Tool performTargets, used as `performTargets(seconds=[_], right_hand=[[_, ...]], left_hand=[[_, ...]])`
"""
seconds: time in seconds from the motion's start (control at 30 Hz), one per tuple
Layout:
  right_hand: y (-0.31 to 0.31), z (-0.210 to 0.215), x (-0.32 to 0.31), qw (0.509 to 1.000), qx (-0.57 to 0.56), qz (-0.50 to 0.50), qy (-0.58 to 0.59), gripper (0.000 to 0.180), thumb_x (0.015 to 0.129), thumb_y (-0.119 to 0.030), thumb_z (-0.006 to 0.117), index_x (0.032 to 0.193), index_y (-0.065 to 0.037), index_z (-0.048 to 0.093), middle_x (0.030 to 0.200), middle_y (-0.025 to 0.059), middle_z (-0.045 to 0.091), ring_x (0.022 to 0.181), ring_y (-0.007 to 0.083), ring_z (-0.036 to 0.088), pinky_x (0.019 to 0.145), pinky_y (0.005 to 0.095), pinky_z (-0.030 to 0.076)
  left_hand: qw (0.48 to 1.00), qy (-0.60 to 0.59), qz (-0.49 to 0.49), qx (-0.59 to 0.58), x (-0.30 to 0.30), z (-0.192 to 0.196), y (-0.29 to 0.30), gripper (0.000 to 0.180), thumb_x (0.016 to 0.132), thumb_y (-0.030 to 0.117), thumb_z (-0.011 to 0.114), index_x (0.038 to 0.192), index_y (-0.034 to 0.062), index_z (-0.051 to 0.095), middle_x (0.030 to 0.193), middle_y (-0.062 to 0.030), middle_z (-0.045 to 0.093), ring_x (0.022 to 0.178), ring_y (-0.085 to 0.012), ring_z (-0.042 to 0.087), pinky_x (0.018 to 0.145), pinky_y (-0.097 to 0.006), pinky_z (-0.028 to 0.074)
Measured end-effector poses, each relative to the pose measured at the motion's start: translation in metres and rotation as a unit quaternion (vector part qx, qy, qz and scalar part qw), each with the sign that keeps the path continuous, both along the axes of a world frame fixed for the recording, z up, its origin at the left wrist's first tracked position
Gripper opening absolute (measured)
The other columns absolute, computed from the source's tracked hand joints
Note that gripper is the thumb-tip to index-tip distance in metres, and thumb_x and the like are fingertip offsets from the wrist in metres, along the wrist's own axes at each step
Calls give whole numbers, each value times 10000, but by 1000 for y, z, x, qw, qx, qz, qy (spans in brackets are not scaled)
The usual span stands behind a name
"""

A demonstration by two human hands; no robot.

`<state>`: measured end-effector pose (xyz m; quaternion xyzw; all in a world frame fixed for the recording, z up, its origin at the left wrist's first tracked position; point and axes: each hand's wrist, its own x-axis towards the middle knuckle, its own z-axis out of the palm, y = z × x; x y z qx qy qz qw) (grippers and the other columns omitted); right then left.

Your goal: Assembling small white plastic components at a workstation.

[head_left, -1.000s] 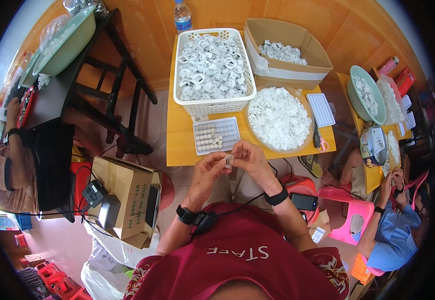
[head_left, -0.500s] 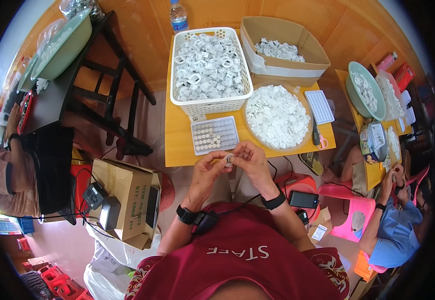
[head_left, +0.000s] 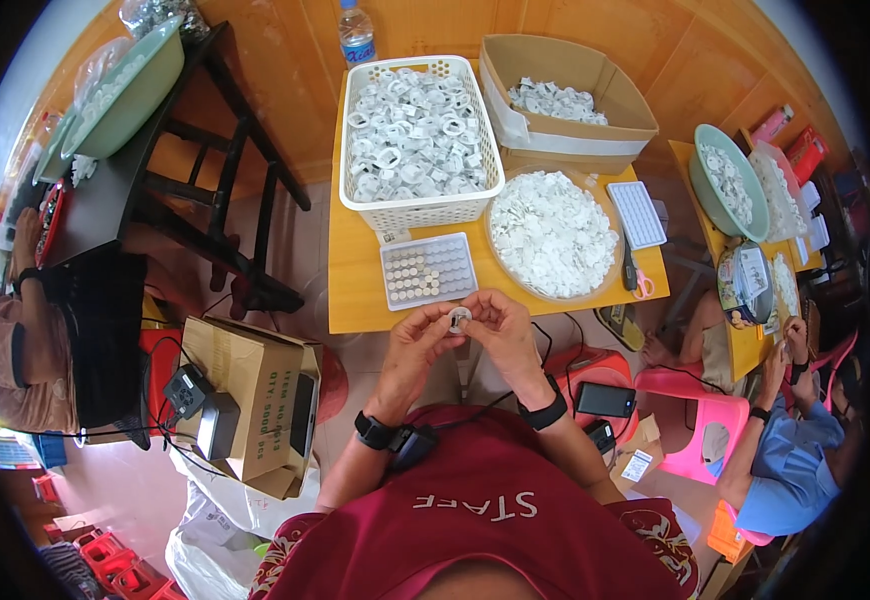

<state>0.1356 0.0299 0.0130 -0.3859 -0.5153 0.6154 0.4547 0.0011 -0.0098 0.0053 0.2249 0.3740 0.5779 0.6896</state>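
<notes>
My left hand (head_left: 421, 340) and my right hand (head_left: 496, 325) meet at the front edge of the yellow table (head_left: 355, 290), fingertips pinching one small white ring-shaped part (head_left: 460, 318) between them. Just beyond the hands lies a flat grey tray (head_left: 428, 270) with rows of small round pieces. Behind it stands a white plastic basket (head_left: 421, 137) full of white ring parts. To the right is a round shallow bowl (head_left: 552, 233) heaped with small white pieces.
A cardboard box (head_left: 563, 92) with white parts and a water bottle (head_left: 357, 35) stand at the table's back. A second tray (head_left: 642, 214) and scissors (head_left: 638, 282) lie right. An open carton (head_left: 255, 395) sits at my left; other people sit left and right.
Both hands stay together over the table edge holding the small part; they have shifted slightly and the view has moved a little. Nothing was put down or picked up.
</notes>
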Motion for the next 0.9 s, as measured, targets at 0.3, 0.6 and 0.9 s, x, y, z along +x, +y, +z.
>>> performTargets(seconds=[0.3, 0.6, 0.9], right_hand=[[-5, 2, -3, 997, -60, -48, 18, 115, 751, -4, 612, 851, -8, 556, 676, -25, 526, 544, 13, 462, 447, 149, 351], [-13, -5, -5, 996, 18, -81, -45, 106, 751, 33, 578, 847, -5, 557, 695, -17, 513, 581, 22, 469, 491, 156, 388], [-15, -12, -4, 997, -1, -76, -6, 146, 725, 60, 580, 858, 0, 568, 735, -10, 518, 639, 32, 498, 531, 162, 420]], left_hand=[[999, 43, 1, 17, 1, 4, -2, 262, 829, 9, 534, 1091, -1, 535, 1039, -89, 575, 864, -140, 587, 741, -246, 522], [983, 173, 29, 46, 6, 5, -2, 266, 788, -37, 536, 1054, -34, 552, 910, -95, 611, 801, -133, 589, 733, -258, 517], [970, 231, 42, 62, 7, 6, -2, 261, 779, -60, 536, 1038, -43, 557, 898, -94, 611, 778, -131, 592, 695, -246, 516]])
